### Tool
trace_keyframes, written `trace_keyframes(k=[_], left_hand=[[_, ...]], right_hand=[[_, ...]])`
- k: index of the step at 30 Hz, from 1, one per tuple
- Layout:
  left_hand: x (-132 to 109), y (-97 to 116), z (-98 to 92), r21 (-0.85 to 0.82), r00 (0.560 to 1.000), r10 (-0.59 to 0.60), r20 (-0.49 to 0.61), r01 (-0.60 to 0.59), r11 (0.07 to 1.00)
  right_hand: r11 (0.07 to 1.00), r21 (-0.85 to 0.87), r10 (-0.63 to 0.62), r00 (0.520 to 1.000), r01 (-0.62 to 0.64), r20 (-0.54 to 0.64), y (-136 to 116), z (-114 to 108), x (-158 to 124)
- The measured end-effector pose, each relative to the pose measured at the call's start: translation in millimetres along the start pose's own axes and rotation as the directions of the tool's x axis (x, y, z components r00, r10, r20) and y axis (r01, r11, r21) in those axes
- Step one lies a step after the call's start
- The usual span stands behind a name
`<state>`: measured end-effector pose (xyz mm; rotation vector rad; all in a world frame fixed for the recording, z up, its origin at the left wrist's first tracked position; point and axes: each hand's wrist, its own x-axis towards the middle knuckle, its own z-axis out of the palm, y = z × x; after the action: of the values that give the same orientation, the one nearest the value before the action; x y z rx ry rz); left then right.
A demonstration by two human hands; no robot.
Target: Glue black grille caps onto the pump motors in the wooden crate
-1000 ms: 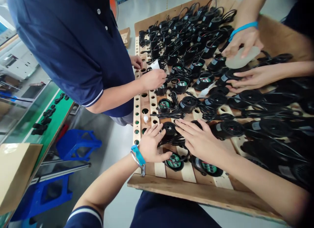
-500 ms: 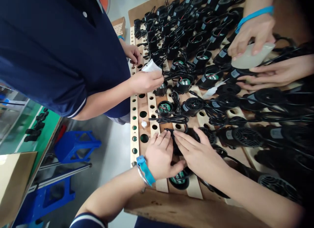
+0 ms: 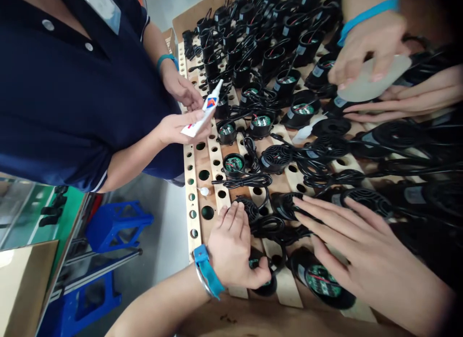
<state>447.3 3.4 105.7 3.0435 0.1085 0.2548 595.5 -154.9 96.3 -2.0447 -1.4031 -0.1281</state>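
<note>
My left hand (image 3: pixel 235 247) lies over the near left part of the wooden board, its fingers stretched out side by side. Their tips are at the edge of a black round housing with a grille (image 3: pixel 248 209). The thumb reaches across a black housing with a green circuit board (image 3: pixel 261 283), partly covering it. Farther right, my right hand (image 3: pixel 354 240) is spread open, fingertips at another black grilled housing (image 3: pixel 285 205). Below that palm sits an open housing with a green circuit board and red wires (image 3: pixel 321 280). Neither hand appears to hold anything.
At left a co-worker holds a white tube (image 3: pixel 204 112). Another person's hands at upper right hold a translucent bottle (image 3: pixel 376 78). Black housings with coiled cables (image 3: pixel 248 180) fill the holed wooden board (image 3: pixel 191 197). A small white cap (image 3: pixel 204 191) and blue stools (image 3: pixel 117 226) also show.
My right hand has moved right, away from my left, and its fingers have spread. Grilled housings between my hands are uncovered. The co-worker's white tube now points upward.
</note>
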Motion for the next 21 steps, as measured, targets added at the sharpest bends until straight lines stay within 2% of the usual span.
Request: trace_keyframes(k=[7, 11, 16, 21], left_hand=[[4, 1, -11.7, -0.017, 0.993, -0.024, 0.119, 0.026, 1.0], [4, 0, -8.9, 0.008, 0.995, -0.02, 0.096, 0.02, 1.0], [7, -1, -4.4, -0.009, 0.999, 0.03, 0.026, -0.03, 1.0], [13, 0, -2.4, 0.007, 0.996, 0.085, 0.036, -0.085, 0.996]], right_hand=[[0.996, -0.021, -0.091, 0.996, 0.091, -0.004, -2, 6, -9], [0.997, -0.004, -0.08, 0.997, 0.08, 0.005, -3, 9, -9], [0.988, -0.051, -0.142, 0.989, 0.143, 0.033, -1, 11, -10], [0.994, -0.019, -0.109, 0.994, 0.109, 0.003, 0, 13, -10]])
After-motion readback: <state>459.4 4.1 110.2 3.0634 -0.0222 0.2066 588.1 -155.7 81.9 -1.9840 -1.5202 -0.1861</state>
